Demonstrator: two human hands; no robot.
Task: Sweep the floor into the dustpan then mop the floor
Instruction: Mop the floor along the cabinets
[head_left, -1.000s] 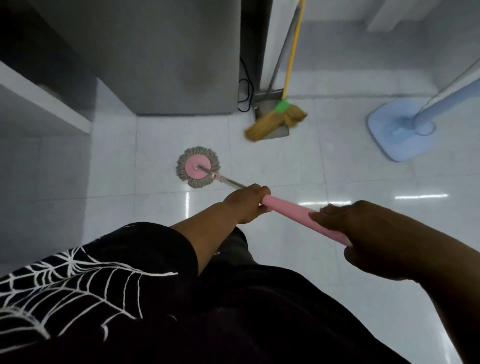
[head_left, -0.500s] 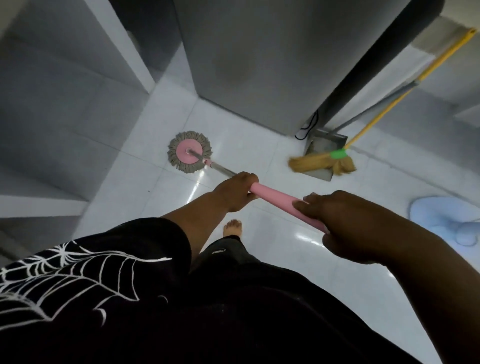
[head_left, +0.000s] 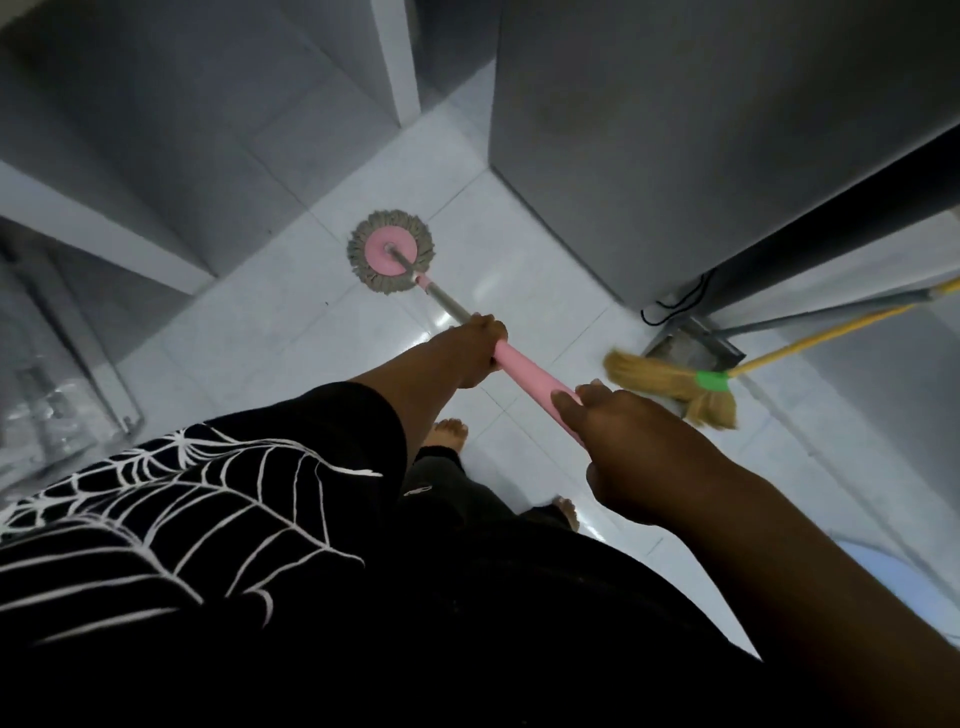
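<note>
A round mop head (head_left: 390, 252), pink disc ringed with grey strands, lies flat on the white tiled floor (head_left: 291, 322). Its metal pole runs back into a pink handle (head_left: 530, 375). My left hand (head_left: 470, 353) grips the handle's front end. My right hand (head_left: 639, 452) grips it further back, hiding the handle's rear end. A straw broom (head_left: 670, 387) with a green band and yellow stick leans at the right, its bristles beside a grey dustpan (head_left: 691, 349).
A tall grey appliance (head_left: 649, 156) stands right of the mop, with a black cable (head_left: 675, 304) at its base. Grey cabinets with white edges (head_left: 104, 228) line the left. My bare feet (head_left: 449, 434) stand on the tiles below the handle.
The view has swung left and tilted. The mop head now lies further forward between the cabinet and the appliance. The blue fan base has left the view. Both hands keep their grip.
</note>
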